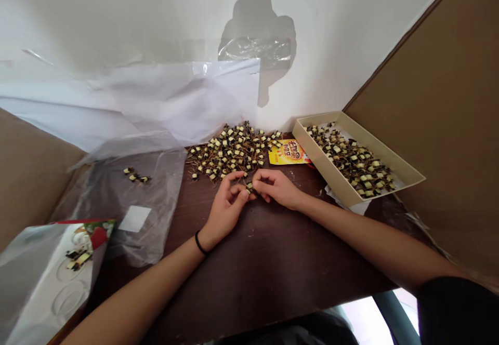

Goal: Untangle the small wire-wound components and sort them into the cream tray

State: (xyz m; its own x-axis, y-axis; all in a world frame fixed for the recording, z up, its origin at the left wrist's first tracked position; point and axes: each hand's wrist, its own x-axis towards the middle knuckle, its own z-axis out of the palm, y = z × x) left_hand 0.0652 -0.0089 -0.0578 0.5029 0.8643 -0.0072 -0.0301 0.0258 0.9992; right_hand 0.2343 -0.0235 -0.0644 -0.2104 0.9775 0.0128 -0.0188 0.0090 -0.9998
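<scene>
A small yellow-and-black coil component (250, 185) with thin wire leads sits between the fingertips of both hands, just above the dark tabletop. My left hand (225, 211) pinches it between thumb and fingers, with a black band round the wrist. From the other side my right hand (279, 189) has its thumb and forefinger closed at the component's edge; the exact spot they grip is hidden. Right behind the hands lies a heaped pile of like coil components (234, 150), their copper-coloured leads sticking out in all directions.
At the right stands a shallow cream box (325, 166) holding many more components. A yellow printed packet (286, 153) lies between pile and box. On the left, a clear plastic bag (163, 204) has several components on it; a printed bag (42, 282) lies nearer. Cardboard walls flank the table.
</scene>
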